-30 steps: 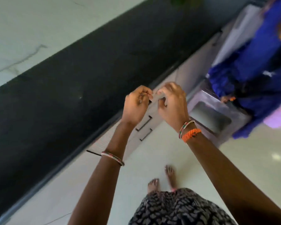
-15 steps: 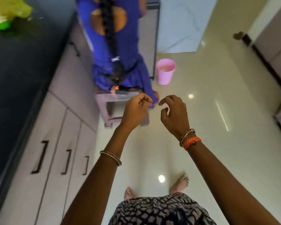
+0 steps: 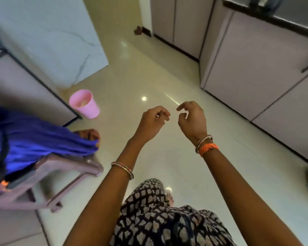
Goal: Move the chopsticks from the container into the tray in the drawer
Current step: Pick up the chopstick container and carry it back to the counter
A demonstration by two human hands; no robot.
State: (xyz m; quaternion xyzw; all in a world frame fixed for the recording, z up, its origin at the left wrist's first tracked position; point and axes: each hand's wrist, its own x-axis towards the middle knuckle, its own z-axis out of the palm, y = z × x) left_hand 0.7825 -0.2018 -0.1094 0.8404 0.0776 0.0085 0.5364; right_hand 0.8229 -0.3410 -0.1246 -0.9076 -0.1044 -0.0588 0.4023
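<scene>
At the far left a seated person in blue clothing (image 3: 34,139) sits on a purplish plastic chair (image 3: 64,176), blurred. Just beyond them a pink bucket (image 3: 84,103) stands on the glossy cream floor (image 3: 149,71), near the foot of a pale cabinet (image 3: 21,89) and a white marble-look panel (image 3: 48,36).

Your left hand (image 3: 153,121) is raised in mid-air over the floor, its fingers curled in toward the palm; something small and pale glints at the fingertips, but you cannot tell whether it grips anything. A thin bangle (image 3: 123,169) sits on that forearm. Your right hand (image 3: 192,118) hangs just beside it, apart and not touching, fingers loosely bent with thumb and forefinger parted, holding nothing. That wrist wears a metal bangle and an orange thread band (image 3: 208,148).

Below your arms your patterned dress (image 3: 158,219) and one foot show.

To the right stand pale lilac cabinets (image 3: 256,59) under a dark countertop (image 3: 274,16).

No chopsticks, container, drawer or tray appear in this view.
</scene>
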